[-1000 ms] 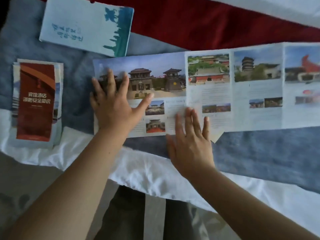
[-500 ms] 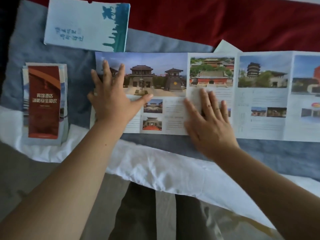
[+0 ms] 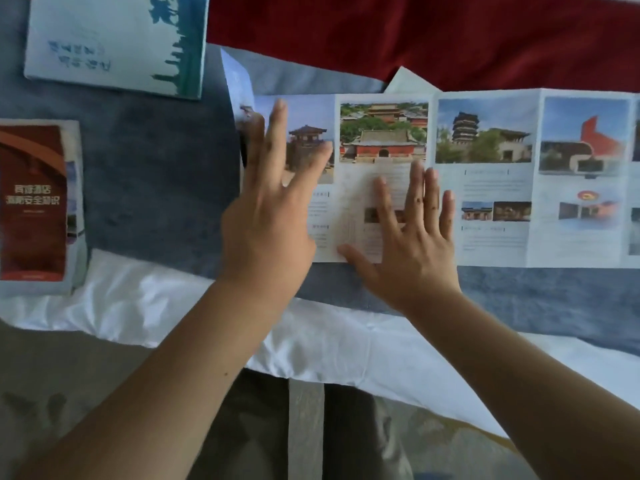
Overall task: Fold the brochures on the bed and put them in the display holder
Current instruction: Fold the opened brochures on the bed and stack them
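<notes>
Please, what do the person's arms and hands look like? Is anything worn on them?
Nothing is worn. The left hand and right hand carry no glove, ring or watch, and the left forearm and right forearm show no sleeve as far as the picture reaches. A few small dark specks sit on the right hand's fingers.

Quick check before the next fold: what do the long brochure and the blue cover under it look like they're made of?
Long brochure: thin printed paper, possibly lightly coated. It holds straight panel creases, and its left end panel stands up off the bed.
Blue cover: soft matte fabric with a mottled, napped surface and no shine, likely fleece or plush.
</notes>
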